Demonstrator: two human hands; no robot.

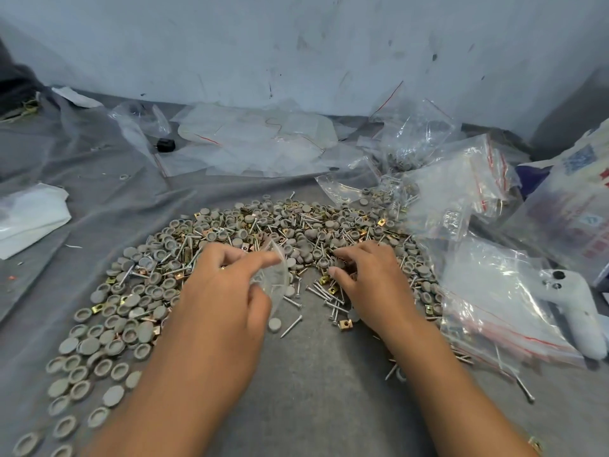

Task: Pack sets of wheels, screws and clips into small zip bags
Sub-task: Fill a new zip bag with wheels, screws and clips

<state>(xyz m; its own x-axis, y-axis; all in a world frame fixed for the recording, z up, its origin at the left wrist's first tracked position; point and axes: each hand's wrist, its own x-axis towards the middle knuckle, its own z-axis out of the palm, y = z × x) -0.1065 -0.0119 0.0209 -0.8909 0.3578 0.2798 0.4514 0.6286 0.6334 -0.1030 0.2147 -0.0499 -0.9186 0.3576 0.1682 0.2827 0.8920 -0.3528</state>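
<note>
We see the left hand [227,285] pinching a small clear zip bag [273,282] over the heap of grey wheels [131,311], screws [324,291] and brass clips [345,323] mid-cloth [313,390], while the right hand [369,282] curls its fingers into the heap.

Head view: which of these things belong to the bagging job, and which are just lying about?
For the job:
- left hand holding a small zip bag
- right hand reaching into the screws
- grey wheels
- brass clips
- empty zip bags
- filled bags

Lying about:
- white controller
- small black object
- white sheet
</note>
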